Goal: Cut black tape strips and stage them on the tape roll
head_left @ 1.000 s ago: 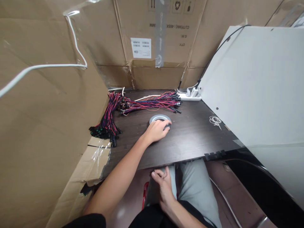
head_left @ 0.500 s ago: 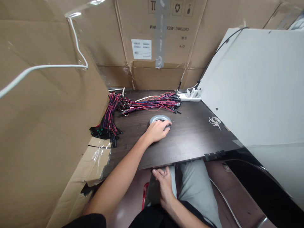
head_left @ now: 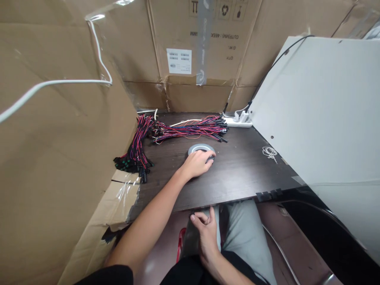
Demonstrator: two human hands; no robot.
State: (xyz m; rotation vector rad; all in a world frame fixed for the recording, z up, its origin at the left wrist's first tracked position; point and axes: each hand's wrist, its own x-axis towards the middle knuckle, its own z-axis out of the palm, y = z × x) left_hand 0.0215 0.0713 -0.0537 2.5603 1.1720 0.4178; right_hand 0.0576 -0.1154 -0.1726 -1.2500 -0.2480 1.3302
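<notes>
Gry tape roll point(head_left: 202, 145), dk brn tbl point(head_left: 237, 168)

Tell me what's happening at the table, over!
Left grip on the tape. Right grip by the table edge, load unclear. Wires behind the tape, apart from it.

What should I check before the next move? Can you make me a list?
1. Bare left hand at the round grey tape roll: ok, it covers the near part.
2. Roll flat on the dark brown wooden tabletop: ok.
3. Bare right hand, by the near edge, holding nothing: cannot tell, fingers curled.
4. Long bundle of red and black wires clear of the roll: ok, behind it.
5. Thin white string neatly wound: not ok, loosely looped.
</notes>
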